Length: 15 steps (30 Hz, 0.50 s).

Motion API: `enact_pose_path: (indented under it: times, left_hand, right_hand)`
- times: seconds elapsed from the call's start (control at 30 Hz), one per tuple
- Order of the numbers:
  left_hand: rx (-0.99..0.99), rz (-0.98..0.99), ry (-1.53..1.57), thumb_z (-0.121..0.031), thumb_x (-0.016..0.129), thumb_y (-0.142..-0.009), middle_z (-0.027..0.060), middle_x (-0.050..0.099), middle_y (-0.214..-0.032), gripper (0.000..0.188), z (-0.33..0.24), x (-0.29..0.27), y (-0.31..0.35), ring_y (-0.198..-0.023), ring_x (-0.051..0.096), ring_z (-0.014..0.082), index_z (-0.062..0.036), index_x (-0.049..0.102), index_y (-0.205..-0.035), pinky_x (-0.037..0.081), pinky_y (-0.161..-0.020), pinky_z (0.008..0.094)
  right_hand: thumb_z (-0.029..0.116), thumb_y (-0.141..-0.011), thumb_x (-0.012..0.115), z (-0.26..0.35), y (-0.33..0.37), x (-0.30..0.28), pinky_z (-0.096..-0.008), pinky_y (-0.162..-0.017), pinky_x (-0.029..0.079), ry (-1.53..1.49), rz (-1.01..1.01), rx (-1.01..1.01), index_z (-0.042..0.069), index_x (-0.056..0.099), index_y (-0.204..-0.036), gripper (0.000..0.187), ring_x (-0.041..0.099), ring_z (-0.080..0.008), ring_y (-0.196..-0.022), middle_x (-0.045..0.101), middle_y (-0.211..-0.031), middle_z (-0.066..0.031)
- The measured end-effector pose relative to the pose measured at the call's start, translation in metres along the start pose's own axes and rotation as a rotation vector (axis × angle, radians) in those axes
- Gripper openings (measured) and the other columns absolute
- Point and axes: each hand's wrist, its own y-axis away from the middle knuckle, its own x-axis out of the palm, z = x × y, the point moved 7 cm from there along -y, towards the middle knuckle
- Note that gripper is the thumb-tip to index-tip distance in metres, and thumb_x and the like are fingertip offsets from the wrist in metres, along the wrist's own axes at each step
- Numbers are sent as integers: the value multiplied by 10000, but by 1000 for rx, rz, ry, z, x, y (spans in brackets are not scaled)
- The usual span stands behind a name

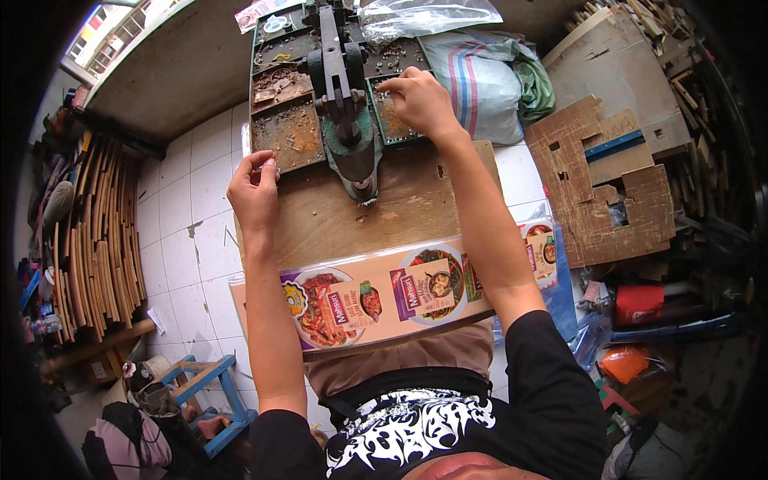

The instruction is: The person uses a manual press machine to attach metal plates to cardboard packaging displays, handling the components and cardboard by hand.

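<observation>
Right hand [422,102] reaches over the upper-centre parts tray [398,128], left hand [254,190] curls centre-left; can't tell whether either's fingers grip anything!

**Press [356,160] blocks upper centre, room below it**

Press stands between left hand [254,192] and right hand [422,100]; no straight crossing there. Free path mid-frame: over wooden board [416,212], below press nose, between forearms [272,320]. Low-walled trays [300,120] flank press. Bulging sack [488,88] crowds right hand's outer side, upper right.
</observation>
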Motion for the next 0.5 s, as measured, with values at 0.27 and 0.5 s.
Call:
enact_pose_path:
  times: [0.27,0.5]
  left_hand:
    - [5,1,-2,-75,627,-903,23,679,-848,150,-4,3,1,-708,606,75,-8,697,-1017,492,-668,219]
    - [3,0,-10,-73,625,-903,22,681,-853,150,-2,1,0,-708,603,72,-7,697,-1017,492,-675,217]
  right_hand:
    - [236,-851,643,8,-1,6,-380,-823,526,131,-52,-46,259,767,-957,165,608,-275,-944,640,-956,-62]
    - [227,-834,673,9,-2,6,-383,-805,526,158,-55,-68,220,747,-895,95,609,-268,-935,641,-932,-53]
